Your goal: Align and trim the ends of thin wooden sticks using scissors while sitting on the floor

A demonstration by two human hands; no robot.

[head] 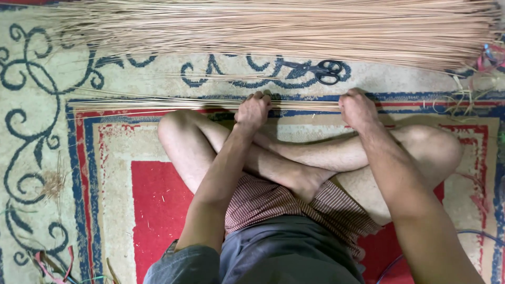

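I sit cross-legged on a patterned carpet [110, 210]. A thin bundle of long tan sticks [173, 102] lies across the floor just past my shins. My left hand [253, 110] is closed around this bundle near its middle. My right hand [357, 108] grips the same bundle at its right end. Beyond it a much larger pile of the same sticks [273, 29] spreads along the top of the view.
Black-handled scissors [321, 70] lie on the carpet between the two stick piles, just beyond my hands. Loose green and pink strips [481, 73] sit at the right edge. More strips [52, 263] lie at the bottom left.
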